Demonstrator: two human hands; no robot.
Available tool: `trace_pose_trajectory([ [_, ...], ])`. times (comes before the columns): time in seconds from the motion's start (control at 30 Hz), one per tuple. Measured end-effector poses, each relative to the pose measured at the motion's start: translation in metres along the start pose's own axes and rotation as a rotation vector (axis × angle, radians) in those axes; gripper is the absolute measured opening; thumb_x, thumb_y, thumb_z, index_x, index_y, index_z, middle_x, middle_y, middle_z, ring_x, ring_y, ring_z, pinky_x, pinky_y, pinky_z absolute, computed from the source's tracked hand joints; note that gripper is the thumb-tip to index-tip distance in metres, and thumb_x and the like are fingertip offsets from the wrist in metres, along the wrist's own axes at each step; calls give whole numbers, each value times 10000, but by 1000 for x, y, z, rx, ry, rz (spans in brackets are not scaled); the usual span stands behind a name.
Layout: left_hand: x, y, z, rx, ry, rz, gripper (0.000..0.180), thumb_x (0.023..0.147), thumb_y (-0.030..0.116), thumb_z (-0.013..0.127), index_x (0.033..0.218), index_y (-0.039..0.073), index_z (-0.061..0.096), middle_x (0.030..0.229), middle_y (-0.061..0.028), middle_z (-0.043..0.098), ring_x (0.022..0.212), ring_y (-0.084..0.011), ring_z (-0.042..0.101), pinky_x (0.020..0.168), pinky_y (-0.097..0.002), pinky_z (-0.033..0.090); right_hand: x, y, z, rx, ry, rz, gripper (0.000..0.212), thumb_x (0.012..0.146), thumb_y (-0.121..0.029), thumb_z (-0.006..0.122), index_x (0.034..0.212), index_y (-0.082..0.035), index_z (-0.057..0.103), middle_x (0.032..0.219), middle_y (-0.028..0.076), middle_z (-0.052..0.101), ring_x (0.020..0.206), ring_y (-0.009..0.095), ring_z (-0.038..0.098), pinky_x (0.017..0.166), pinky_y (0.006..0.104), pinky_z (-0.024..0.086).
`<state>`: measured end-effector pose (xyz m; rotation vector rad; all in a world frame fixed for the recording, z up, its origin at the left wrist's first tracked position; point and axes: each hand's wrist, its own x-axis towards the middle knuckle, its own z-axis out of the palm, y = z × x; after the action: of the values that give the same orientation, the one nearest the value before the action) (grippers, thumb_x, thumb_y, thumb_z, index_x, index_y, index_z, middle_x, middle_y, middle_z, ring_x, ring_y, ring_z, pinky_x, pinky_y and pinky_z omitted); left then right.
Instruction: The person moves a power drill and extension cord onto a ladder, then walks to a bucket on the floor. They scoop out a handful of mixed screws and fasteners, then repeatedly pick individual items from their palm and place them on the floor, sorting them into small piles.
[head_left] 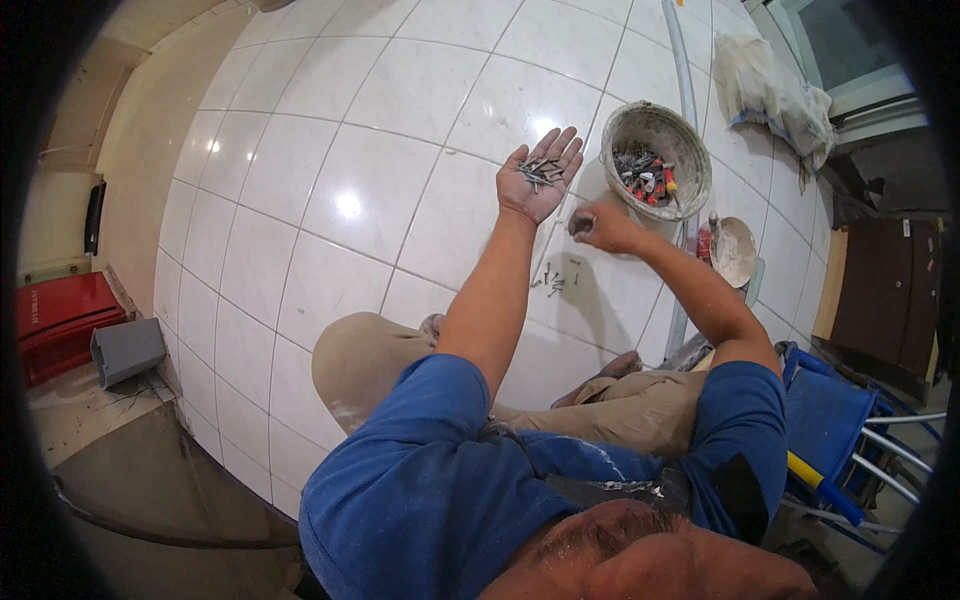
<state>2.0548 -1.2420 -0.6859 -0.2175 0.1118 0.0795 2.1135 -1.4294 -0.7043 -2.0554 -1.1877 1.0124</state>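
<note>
My left hand (537, 192) is held palm up above the tiled floor, fingers stretched out. A small heap of metal screws (541, 172) rests across its palm and fingers. Just to the right and nearer to me, my right hand (605, 228) has its fingers curled together; what they hold, if anything, cannot be made out. Below the hands, several loose screws (554, 280) lie scattered on the white tiles. Beyond my right hand stands a dirty round bucket (690, 140) with tools and small hardware inside, some with red and yellow handles.
A long grey pipe (680, 45) runs along the floor behind the bucket. To the right are a shallow plaster-crusted bowl (735, 252), a white sack (765, 90) and a blue folding chair (825, 415). On the left sit a red box (70, 320) and a grey box (128, 352).
</note>
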Motion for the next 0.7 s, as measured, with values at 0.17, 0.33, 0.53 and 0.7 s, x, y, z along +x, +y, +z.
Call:
trace_pose_trajectory([
  [0.17, 0, 0, 0, 11, 12, 0, 636, 953, 307, 356, 1484, -41, 322, 1550, -230, 342, 1438, -385, 317, 1188, -514, 266, -3, 9, 19, -82, -67, -83, 243, 787, -210, 734, 916, -8, 692, 910, 181, 710, 820, 319, 684, 780, 398, 532],
  [0.33, 1, 0, -2, -7, 2, -9, 635, 954, 307, 345, 1482, -46, 324, 1550, -230, 344, 1439, -380, 318, 1182, -512, 275, -2, -31, -28, -48, 205, -282, 224, 832, -221, 716, 913, -16, 680, 840, 178, 683, 750, 312, 661, 726, 401, 523],
  [0.53, 1, -1, -8, -91, -150, -136, 615, 971, 283, 301, 1489, -48, 298, 1563, -249, 305, 1441, -398, 311, 1199, -518, 248, 9, -79, -62, -190, 497, -298, 178, 850, -200, 701, 946, -49, 696, 859, 157, 662, 795, 320, 650, 711, 412, 517],
  [0.7, 0, -12, -6, 84, -59, -109, 628, 972, 302, 283, 1492, -49, 298, 1555, -246, 324, 1418, -392, 351, 1193, -497, 264, 14, -88, -58, -285, 449, -267, 175, 839, -196, 688, 960, -72, 713, 915, 136, 664, 872, 334, 654, 758, 443, 527],
])
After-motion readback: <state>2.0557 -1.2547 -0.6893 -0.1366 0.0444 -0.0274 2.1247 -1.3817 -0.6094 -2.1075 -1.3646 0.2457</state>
